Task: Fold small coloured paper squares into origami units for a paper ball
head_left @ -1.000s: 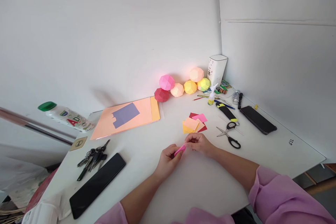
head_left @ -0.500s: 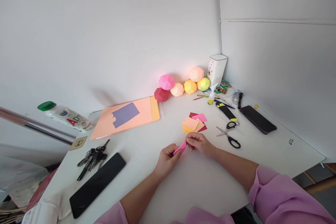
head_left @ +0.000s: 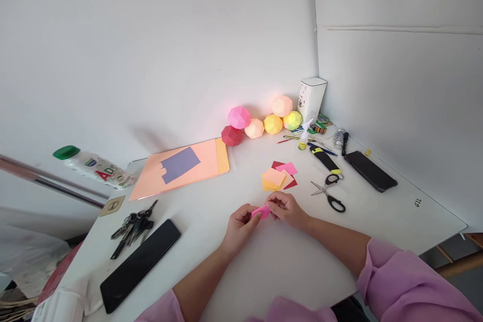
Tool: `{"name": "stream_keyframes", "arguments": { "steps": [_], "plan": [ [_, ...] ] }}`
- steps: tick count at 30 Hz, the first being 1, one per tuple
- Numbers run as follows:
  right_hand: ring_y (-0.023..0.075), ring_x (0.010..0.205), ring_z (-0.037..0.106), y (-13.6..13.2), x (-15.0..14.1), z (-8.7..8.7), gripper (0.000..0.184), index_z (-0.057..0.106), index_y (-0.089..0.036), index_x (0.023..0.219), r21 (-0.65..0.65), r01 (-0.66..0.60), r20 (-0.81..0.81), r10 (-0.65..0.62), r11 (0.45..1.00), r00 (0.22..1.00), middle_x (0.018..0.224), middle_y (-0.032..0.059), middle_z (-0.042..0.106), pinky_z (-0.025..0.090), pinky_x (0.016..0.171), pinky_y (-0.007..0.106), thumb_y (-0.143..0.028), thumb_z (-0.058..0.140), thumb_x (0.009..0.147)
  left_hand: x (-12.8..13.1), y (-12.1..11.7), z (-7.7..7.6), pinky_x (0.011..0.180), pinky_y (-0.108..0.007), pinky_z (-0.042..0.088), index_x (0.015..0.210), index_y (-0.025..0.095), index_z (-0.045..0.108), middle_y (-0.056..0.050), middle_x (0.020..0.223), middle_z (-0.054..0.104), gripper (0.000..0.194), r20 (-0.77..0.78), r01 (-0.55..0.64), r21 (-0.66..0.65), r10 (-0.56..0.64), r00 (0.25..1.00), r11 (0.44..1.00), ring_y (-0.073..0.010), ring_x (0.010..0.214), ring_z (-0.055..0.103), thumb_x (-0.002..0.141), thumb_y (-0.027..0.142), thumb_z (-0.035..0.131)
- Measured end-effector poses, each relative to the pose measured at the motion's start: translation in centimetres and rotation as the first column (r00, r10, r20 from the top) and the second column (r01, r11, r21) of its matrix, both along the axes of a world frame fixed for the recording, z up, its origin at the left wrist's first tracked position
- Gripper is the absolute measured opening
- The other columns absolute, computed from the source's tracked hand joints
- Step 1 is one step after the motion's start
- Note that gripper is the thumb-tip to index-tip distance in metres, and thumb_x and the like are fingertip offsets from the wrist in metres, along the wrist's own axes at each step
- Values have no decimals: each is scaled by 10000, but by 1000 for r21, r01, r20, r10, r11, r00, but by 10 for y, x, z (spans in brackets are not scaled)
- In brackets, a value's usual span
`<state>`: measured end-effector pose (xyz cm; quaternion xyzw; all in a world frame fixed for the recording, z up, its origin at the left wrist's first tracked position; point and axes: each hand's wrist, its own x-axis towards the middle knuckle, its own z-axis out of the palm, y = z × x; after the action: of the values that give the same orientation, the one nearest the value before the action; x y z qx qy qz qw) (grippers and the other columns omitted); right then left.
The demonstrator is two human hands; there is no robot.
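Observation:
A small piece of pink paper is held up between my two hands over the white table. My left hand pinches its left end, thumb on top. The fingertips of my right hand grip the other end. Just beyond them lies a loose stack of small paper pieces in peach, yellow, dark red and pink. Scissors with black handles rest with blades apart to the right of my right hand. A black and yellow utility knife lies behind the scissors.
Several faceted paper balls stand along the wall. A small glue bottle stands near pencils. Peach paper sheets, keys and a long black object lie to the left; a black phone lies right.
The pink paper has turned so that more of its flat face shows. My right fingers have shifted slightly along its end. The things on the table stay where they were.

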<state>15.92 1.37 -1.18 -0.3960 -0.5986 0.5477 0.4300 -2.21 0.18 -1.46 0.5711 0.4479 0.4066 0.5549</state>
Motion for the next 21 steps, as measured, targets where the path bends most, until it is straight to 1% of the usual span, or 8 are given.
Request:
{"name": "stream_keyframes", "arguments": {
  "steps": [5, 10, 16, 21],
  "plan": [
    [97, 522, 540, 0, -1, -1, 160, 618, -157, 824, 19, -74, 46, 73, 997, 996, 691, 0, 582, 446, 508, 228, -315, 607, 806, 0, 0, 0, 622, -255, 422, 745, 164, 674, -17, 695, 586, 253, 29, 15, -29, -14, 999, 999, -141, 660, 526, 770, 410, 626],
    [99, 513, 556, 0, -1, 2, 190, 664, -151, 810, 11, -72, 69, 72, 997, 995, 682, 10, 606, 459, 508, 230, -330, 600, 813, 0, 1, 0, 666, -270, 458, 758, 170, 681, -17, 704, 614, 220, 83, 4, -25, -2, 997, 1000, -152, 692, 574, 766, 385, 641],
    [103, 512, 565, 0, -1, 5, 183, 671, -144, 798, -12, -67, 56, 68, 998, 996, 675, 12, 614, 468, 508, 234, -316, 608, 804, 1, 0, 2, 614, -247, 445, 706, 165, 680, 4, 644, 565, 235, 62, -54, -16, 55, 997, 998, -127, 629, 540, 756, 392, 649],
    [103, 501, 558, -1, -1, 6, 194, 673, -143, 784, -16, -68, 66, 69, 998, 995, 645, 6, 605, 469, 500, 234, -325, 608, 802, 0, 0, -1, 597, -246, 425, 692, 168, 685, 3, 641, 551, 243, 38, -64, -11, 65, 997, 998, -124, 617, 519, 747, 403, 654]
  ]
}}
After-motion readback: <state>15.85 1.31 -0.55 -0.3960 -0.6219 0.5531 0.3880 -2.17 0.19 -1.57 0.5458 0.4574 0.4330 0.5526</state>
